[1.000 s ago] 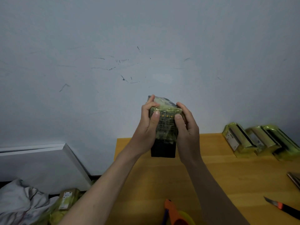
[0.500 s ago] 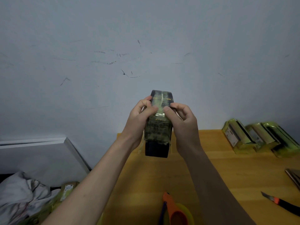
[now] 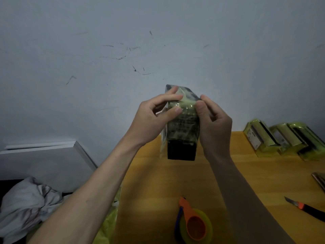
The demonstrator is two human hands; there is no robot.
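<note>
Head cam: left hand and right hand both curled, thumbs and fingertips pinching the yellowish film at the top corners of the wrapped black box — box upright between the palms, held above the wooden table. Tape dispenser on the near side, utility knife to the right — wrapped packs far right.

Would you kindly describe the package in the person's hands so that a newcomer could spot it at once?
Start at the wooden table against the pale wall. Near its far edge, the left hand and the right hand hold a dark box upright, film round its upper part. Unlike the three yellow-wrapped packs lying at the table's right, its black lower end is bare.
</note>
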